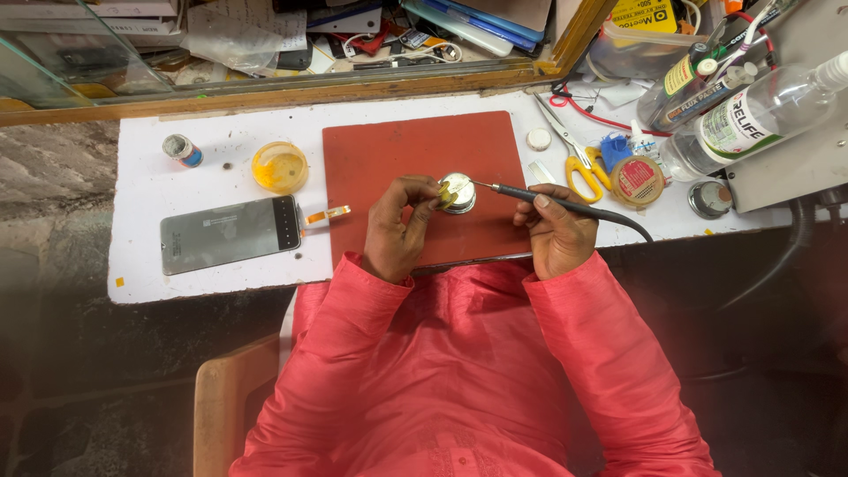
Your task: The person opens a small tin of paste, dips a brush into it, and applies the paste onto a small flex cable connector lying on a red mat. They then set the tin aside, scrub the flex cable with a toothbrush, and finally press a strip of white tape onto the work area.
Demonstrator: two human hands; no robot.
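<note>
My left hand (399, 225) pinches a small round silvery tin (459, 192) with a yellow bit at its near edge, on a red-brown work mat (397, 155). My right hand (555, 231) grips a black soldering iron (530, 195) like a pen. Its thin tip points left and touches the tin's right rim. A black cable runs off from the iron to the right. Both arms wear pink-red sleeves.
On the white bench (159, 181), left of the mat, lie a phone screen panel (230, 233) with an orange flex cable, a yellow dish (280, 167) and a small bottle (183, 150). Yellow-handled scissors (572, 159), a round red tin (638, 181) and clear bottles (751, 119) crowd the right. A glass pane and clutter stand behind.
</note>
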